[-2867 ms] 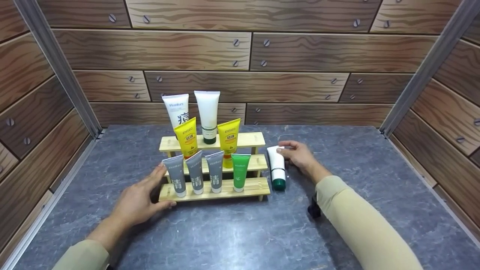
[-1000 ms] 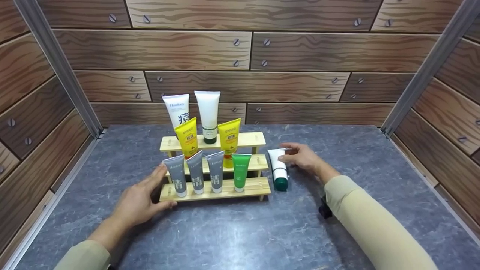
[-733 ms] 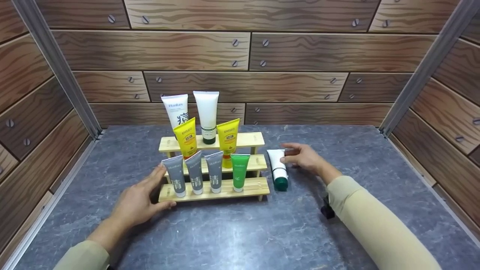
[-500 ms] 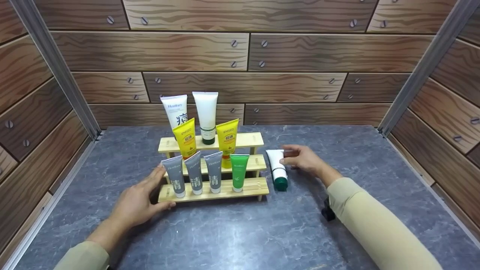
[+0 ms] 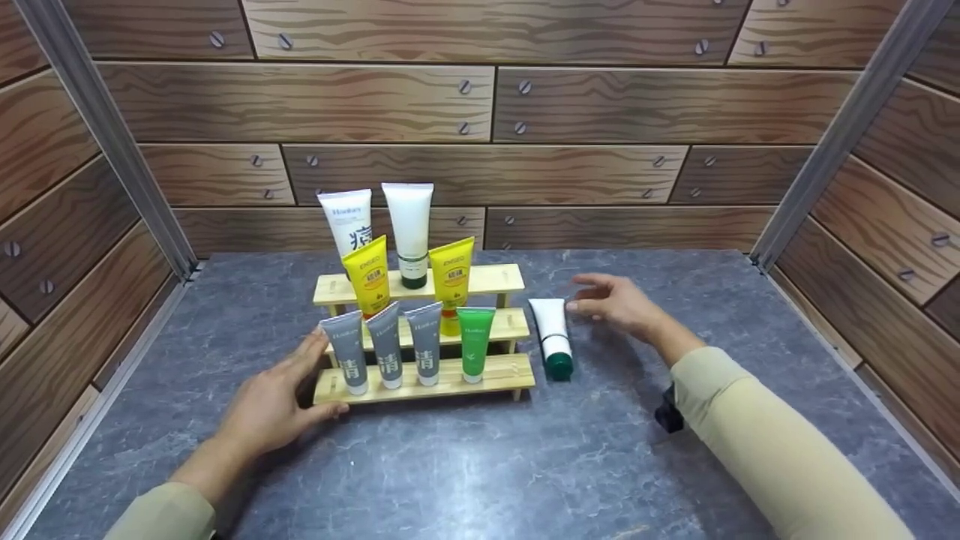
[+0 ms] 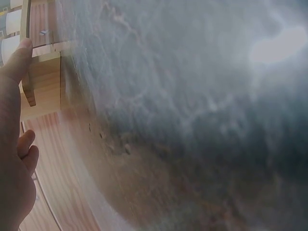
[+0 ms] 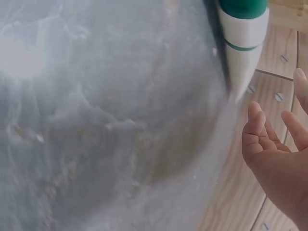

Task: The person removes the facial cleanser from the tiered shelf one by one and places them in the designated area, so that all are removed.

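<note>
My left hand (image 5: 266, 409) holds the left end of a three-tier wooden display stand (image 5: 502, 373), its thumb at the front corner of the lowest shelf. In the left wrist view that thumb lies against the edge of the stand (image 6: 45, 77). To the right of the stand, a white squeeze tube (image 5: 550, 322) with a green cap lies on the table, cap toward me. My right hand (image 5: 619, 306) is just right of its flat end, fingers loosely spread and holding nothing. The right wrist view shows a gap between these fingers and the tube (image 7: 240, 62).
Two white tubes, one plain (image 5: 409, 221) and one printed (image 5: 349, 217), stand on the top tier. Yellow tubes (image 5: 450, 277) fill the middle one. Below stand grey tubes (image 5: 426, 345) and a green tube (image 5: 474, 345). Wood-patterned walls (image 5: 585, 172) enclose the grey marbled table (image 5: 450, 472).
The white tube has shifted slightly toward me, its cap end turning a little right. My right hand has let go of it and moved off to the right. My left hand stays put.
</note>
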Tool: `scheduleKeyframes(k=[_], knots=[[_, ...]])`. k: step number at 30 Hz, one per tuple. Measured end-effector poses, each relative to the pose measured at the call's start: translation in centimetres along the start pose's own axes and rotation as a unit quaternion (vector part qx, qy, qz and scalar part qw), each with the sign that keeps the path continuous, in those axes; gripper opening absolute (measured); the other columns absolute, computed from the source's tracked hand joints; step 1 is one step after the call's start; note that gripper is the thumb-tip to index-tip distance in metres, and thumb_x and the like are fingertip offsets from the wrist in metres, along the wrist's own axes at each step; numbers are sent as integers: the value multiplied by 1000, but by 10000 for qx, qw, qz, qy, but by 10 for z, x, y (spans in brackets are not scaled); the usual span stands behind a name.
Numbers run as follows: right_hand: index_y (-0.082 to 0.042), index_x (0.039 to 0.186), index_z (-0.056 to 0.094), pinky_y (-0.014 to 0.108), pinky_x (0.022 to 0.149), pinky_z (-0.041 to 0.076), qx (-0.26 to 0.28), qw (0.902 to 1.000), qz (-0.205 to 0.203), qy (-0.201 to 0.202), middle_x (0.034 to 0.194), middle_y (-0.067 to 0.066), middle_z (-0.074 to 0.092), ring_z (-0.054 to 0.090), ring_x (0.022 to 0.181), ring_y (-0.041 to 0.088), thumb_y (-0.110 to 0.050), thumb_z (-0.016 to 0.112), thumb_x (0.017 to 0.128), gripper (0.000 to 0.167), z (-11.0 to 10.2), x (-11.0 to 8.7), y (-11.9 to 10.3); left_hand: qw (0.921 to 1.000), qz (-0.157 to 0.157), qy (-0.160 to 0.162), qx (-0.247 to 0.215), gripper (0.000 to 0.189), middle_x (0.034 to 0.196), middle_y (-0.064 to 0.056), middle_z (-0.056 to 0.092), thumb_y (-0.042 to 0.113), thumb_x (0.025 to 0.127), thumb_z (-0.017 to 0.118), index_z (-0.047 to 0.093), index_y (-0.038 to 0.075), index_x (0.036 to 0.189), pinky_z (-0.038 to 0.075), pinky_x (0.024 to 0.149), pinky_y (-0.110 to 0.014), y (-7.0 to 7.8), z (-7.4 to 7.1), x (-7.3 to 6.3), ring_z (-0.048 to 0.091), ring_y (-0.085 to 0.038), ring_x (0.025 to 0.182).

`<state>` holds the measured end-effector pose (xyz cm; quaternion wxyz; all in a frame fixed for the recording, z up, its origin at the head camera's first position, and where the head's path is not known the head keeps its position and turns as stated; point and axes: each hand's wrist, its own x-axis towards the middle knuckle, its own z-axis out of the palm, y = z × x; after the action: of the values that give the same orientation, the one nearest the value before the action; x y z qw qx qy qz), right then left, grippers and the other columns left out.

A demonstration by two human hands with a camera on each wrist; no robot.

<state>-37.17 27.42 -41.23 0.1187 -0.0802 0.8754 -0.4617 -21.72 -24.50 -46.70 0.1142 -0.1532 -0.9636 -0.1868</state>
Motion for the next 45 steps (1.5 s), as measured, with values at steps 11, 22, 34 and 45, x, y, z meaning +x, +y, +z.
scheduleKeyframes(k=[11, 22, 34, 45], knots=[[-10, 158, 50, 44, 103, 55, 38, 9977, -680, 45, 149, 19, 60, 62, 129, 34, -27, 77, 100, 66, -24, -9, -45, 10000, -3, 28, -2, 106, 170, -12, 32, 59, 86, 82, 33, 14, 167, 44, 106, -74, -1, -2, 0, 54, -54, 134], [-12, 154, 56, 33, 97, 59, 144, 9907, -1350, 101, 141, 17, 66, 67, 120, 28, -22, 79, 98, 61, -32, -16, -105, 9996, 204, 190, 52, 105, 169, -13, 35, 59, 86, 83, 35, 10, 166, 48, 104, -72, -1, -1, 0, 56, -53, 133], [-14, 149, 61, 39, 110, 53, 218, 9776, -2095, 54, 139, 12, 69, 66, 125, 26, -18, 80, 97, 56, -22, -23, -186, 9999, 92, 63, 13, 106, 170, -13, 32, 58, 86, 83, 33, 12, 167, 45, 106, -74, 0, -2, 0, 55, -54, 133], [-7, 145, 64, 35, 106, 56, 554, 9631, -2619, -265, 138, 13, 70, 67, 125, 28, -6, 80, 95, 52, 10, -14, -237, 9998, 136, 151, 42, 105, 169, -13, 35, 59, 85, 84, 36, 10, 165, 48, 103, -73, 1, -1, 1, 57, -53, 132]])
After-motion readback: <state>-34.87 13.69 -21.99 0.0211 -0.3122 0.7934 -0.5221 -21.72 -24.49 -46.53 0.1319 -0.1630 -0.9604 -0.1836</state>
